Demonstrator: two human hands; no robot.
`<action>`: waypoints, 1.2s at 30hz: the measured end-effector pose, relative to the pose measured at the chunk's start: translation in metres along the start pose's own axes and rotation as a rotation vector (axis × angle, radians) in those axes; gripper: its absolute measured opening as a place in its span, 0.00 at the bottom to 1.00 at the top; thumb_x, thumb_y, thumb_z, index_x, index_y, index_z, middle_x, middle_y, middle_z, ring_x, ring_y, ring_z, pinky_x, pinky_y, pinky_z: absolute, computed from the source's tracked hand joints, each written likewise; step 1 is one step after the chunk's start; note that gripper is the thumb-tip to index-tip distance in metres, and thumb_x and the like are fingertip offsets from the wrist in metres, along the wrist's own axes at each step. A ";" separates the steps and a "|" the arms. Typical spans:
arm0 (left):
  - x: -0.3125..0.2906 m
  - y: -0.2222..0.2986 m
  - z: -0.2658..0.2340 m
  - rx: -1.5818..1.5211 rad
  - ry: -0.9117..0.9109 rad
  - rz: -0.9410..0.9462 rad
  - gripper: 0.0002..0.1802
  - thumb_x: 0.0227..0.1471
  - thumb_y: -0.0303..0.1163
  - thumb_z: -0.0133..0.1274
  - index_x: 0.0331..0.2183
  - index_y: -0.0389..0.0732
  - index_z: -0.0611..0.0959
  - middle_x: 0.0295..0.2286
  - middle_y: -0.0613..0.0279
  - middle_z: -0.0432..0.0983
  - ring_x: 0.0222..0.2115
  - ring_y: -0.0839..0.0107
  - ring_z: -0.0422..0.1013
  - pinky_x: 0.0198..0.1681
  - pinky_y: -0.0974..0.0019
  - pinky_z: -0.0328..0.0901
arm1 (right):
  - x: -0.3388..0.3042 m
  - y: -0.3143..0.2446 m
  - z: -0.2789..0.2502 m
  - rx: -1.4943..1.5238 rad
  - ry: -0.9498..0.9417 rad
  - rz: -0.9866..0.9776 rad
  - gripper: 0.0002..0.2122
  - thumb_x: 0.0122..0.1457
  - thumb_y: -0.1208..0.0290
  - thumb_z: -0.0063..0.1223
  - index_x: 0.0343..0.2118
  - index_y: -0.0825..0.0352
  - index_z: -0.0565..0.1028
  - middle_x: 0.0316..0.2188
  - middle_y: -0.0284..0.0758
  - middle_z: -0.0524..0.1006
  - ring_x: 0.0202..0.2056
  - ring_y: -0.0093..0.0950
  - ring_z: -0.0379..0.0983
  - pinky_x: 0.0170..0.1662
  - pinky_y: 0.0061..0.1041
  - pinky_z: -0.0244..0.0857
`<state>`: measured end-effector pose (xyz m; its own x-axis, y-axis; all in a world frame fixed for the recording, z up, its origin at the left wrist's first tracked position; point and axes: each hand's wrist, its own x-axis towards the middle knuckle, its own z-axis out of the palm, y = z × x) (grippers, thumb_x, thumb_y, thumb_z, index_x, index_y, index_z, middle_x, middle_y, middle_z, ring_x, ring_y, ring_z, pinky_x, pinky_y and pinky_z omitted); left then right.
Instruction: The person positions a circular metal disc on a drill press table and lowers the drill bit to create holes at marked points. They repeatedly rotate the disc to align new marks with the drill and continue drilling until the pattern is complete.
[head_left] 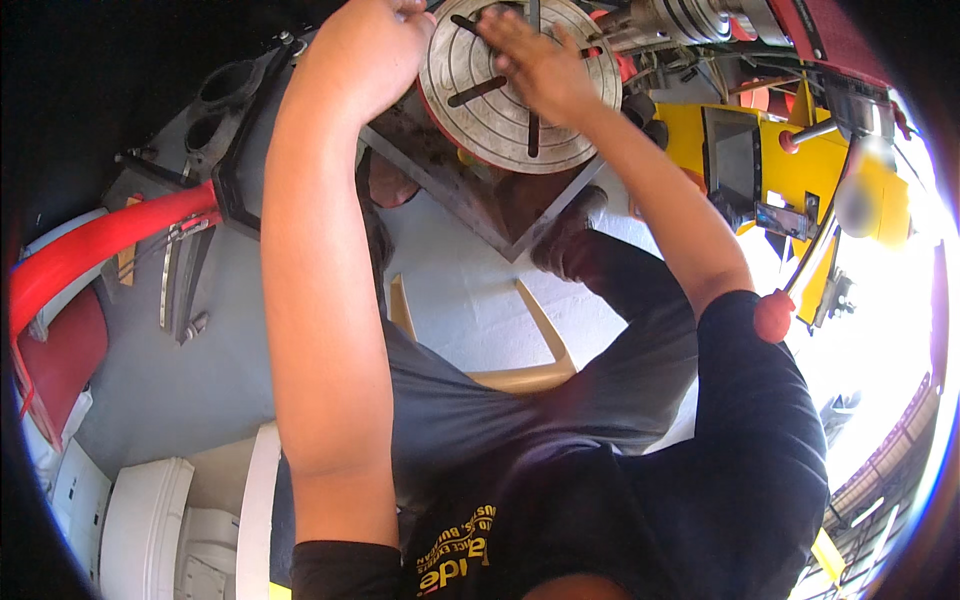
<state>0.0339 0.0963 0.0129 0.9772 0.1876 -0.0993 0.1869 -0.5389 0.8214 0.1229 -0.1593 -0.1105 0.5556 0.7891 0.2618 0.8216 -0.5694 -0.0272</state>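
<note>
If the disc (505, 118) turned, a slot (465, 24) could catch the right hand (545, 75), fingers outstretched; the left hand (375, 45) curls beside it, its grip impossible to tell.

This looks like a machine workshop: a round, slotted grey metal machine table (570, 140) sits beside a thick metal column (660, 25), a red ball knob (773, 317) tips a metal lever, yellow sheet-metal equipment (683, 135) stands nearby, and a smooth grey floor (230, 370) spreads below.
</note>
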 end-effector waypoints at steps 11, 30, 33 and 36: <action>0.002 0.006 0.000 -0.020 0.032 0.056 0.18 0.61 0.31 0.53 0.46 0.27 0.84 0.41 0.36 0.83 0.45 0.46 0.80 0.51 0.56 0.71 | -0.042 -0.012 -0.014 0.016 -0.214 0.092 0.27 0.71 0.64 0.46 0.72 0.50 0.60 0.75 0.26 0.57 0.74 0.30 0.52 0.71 0.56 0.44; -0.006 0.018 0.017 0.014 -0.024 0.046 0.18 0.63 0.34 0.52 0.44 0.30 0.85 0.41 0.35 0.82 0.45 0.42 0.79 0.51 0.53 0.71 | -0.009 0.024 0.001 -0.043 -0.087 0.351 0.25 0.73 0.61 0.40 0.71 0.57 0.63 0.73 0.37 0.61 0.73 0.34 0.55 0.71 0.55 0.47; -0.009 0.045 -0.001 0.040 -0.122 -0.028 0.17 0.63 0.34 0.52 0.43 0.30 0.86 0.40 0.36 0.82 0.45 0.43 0.79 0.50 0.53 0.71 | -0.073 0.032 -0.015 0.039 -0.014 0.481 0.25 0.74 0.59 0.39 0.71 0.58 0.64 0.72 0.39 0.61 0.73 0.36 0.55 0.71 0.53 0.48; -0.013 0.035 0.004 0.076 -0.073 -0.033 0.17 0.63 0.34 0.51 0.43 0.30 0.86 0.40 0.36 0.82 0.44 0.43 0.79 0.50 0.52 0.71 | -0.033 0.043 -0.014 0.002 -0.198 0.513 0.25 0.73 0.61 0.40 0.70 0.61 0.63 0.72 0.42 0.61 0.73 0.42 0.54 0.71 0.48 0.51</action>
<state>0.0283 0.0716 0.0411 0.9746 0.1478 -0.1683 0.2236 -0.5943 0.7725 0.1381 -0.2129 -0.1066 0.8981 0.4389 0.0281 0.4393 -0.8922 -0.1052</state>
